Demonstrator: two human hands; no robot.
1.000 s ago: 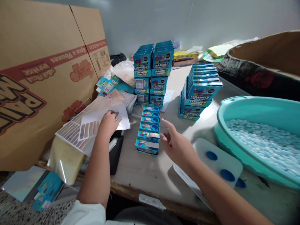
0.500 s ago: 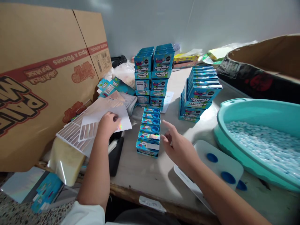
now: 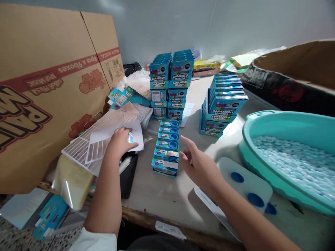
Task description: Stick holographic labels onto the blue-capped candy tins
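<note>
While the left hand [image 3: 120, 143] bends its fingers over a white sheet [image 3: 104, 136], its grip on the shiny patch [image 3: 131, 137] there unclear, the right hand's [image 3: 200, 165] empty fingers curl loosely beside a row of blue boxes [image 3: 163, 144] on the bench [image 3: 151, 197]; strips [image 3: 170, 164] cross the front two, none shows on the four behind.

Decent gap between the box row [image 3: 168, 144] and side stack [image 3: 222, 104], but teal tub [image 3: 295, 122] blocks right, big carton [image 3: 57, 111] left.
</note>
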